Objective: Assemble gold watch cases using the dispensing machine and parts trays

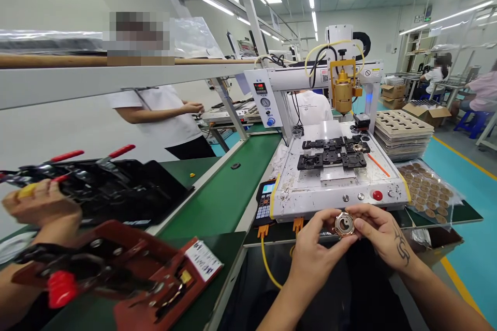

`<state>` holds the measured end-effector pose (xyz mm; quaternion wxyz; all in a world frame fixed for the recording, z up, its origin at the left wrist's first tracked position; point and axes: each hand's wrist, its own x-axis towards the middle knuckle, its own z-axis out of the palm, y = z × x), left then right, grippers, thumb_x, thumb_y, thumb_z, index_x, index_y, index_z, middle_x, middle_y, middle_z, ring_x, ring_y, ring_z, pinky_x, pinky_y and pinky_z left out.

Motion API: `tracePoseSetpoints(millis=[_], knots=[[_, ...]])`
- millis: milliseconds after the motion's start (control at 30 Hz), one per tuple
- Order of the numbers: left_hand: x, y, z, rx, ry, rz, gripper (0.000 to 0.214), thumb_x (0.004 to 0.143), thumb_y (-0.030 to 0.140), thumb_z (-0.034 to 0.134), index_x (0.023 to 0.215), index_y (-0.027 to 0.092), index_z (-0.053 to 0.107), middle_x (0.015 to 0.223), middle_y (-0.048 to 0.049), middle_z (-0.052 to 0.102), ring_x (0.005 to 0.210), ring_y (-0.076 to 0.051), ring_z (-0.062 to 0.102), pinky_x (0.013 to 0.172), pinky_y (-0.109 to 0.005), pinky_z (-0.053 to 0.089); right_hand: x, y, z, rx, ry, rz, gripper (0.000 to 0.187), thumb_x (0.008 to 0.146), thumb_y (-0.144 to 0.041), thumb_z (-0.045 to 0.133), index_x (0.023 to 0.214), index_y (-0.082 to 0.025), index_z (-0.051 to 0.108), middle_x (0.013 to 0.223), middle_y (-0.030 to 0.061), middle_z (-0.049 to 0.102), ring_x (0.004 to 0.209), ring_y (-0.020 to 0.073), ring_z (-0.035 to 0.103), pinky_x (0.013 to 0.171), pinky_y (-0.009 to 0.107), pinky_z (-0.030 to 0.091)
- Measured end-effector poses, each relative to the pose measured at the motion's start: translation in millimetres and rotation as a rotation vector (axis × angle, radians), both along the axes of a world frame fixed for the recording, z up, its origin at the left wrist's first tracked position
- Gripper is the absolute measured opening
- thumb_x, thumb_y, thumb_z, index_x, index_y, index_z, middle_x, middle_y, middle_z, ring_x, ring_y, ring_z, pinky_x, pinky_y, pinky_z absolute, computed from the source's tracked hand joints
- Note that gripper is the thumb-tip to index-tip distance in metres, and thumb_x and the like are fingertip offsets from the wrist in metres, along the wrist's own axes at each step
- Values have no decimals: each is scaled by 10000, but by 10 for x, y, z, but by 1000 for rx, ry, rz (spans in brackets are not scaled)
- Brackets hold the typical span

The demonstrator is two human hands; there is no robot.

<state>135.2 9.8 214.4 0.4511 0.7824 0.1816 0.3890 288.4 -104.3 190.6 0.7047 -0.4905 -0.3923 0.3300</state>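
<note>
In front of the white machine, my left hand [315, 251] and my right hand [382, 235] pinch a small round watch case [344, 224] between thumbs and fingers. It has a silver face with a dark curved opening and a rose-gold rim. Both hands hold it by its edges, face toward me, just past the machine's front edge. Behind it, black fixture plates [333, 158] lie on the machine bed, with a similar round part [357, 148] seated at their right end.
A gold dispensing head [343, 93] hangs over the bed. A keypad pendant [265, 201] stands left of it. Bagged brown discs [425, 191] and stacked trays [404, 132] are to the right. At left, a co-worker's hand [42, 207] is by black clamps and a brown toggle fixture [155, 289].
</note>
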Motion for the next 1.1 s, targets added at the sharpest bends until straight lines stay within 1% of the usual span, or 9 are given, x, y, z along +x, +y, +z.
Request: tracePoseSetpoints(millis=[233, 367, 433, 500, 567, 667, 767, 867, 1100], knots=[[-3, 109, 17, -4, -2, -9, 356, 797, 294, 916, 1116, 238, 767, 953, -5, 813, 849, -189, 737, 825, -297, 598, 201, -63, 34, 21, -120, 17, 345, 1032, -466, 750, 1313, -267, 774, 1062, 64, 810, 852, 180, 743, 783, 311, 613], [-180, 428, -58, -115, -73, 144, 403, 810, 340, 896, 1162, 217, 741, 1005, -32, 806, 933, -208, 754, 889, -312, 596, 636, -319, -67, 98, -246, -236, 305, 1110, -471, 609, 1291, -270, 751, 1001, 59, 801, 816, 184, 728, 750, 308, 615], [-228, 526, -170, -158, -47, 115, 403, 818, 343, 884, 1164, 208, 727, 1023, -45, 803, 954, -219, 761, 906, -324, 600, 775, -464, -222, -5, -429, -381, 272, 1134, -429, 558, 1209, -255, 753, 966, 58, 814, 820, 198, 754, 758, 316, 635], [-175, 528, -342, -169, 50, -30, 389, 830, 333, 874, 1165, 211, 717, 1043, -50, 806, 959, -225, 770, 919, -339, 603, 802, -542, -432, -159, -661, -430, 243, 1134, -379, 554, 1154, -244, 755, 964, 65, 831, 855, 226, 791, 781, 339, 655], [-9, 463, -560, -138, 185, -239, 388, 849, 317, 864, 1194, 226, 711, 1117, -58, 813, 1029, -241, 779, 978, -365, 598, 749, -515, -673, -235, -825, -407, 212, 1112, -342, 582, 1122, -242, 768, 1015, 84, 842, 928, 264, 810, 829, 383, 668], [334, 379, -913, -9, 335, -462, 401, 823, 249, 881, 1187, 237, 714, 1390, -104, 758, 1311, -302, 708, 1158, -436, 527, 652, -342, -1014, -211, -958, -339, 215, 1070, -263, 587, 1158, -235, 781, 1205, 123, 827, 1136, 331, 781, 1015, 513, 634], [529, 397, -1201, 63, 387, -480, 353, 753, 136, 883, 1055, 220, 720, 1556, -155, 653, 1496, -373, 566, 1275, -544, 413, 631, -211, -1229, -187, -1079, -278, 314, 1039, -145, 535, 1236, -233, 763, 1284, 122, 808, 1223, 347, 751, 1100, 583, 586], [468, 423, -1372, 67, 419, -493, 376, 732, 114, 886, 1046, 219, 709, 1606, -169, 609, 1558, -392, 495, 1326, -599, 330, 653, -202, -1296, -207, -1147, -252, 356, 1048, -93, 499, 1264, -238, 742, 1183, 113, 822, 1113, 324, 779, 1012, 552, 628], [308, 344, -1488, 178, 440, -446, 401, 806, 143, 851, 1161, 217, 679, 1677, -168, 528, 1626, -344, 397, 1353, -573, 327, 681, -42, -1292, -306, -1239, -193, 254, 1086, -178, 580, 1298, -206, 717, 1122, 128, 745, 1059, 309, 713, 971, 483, 628]])
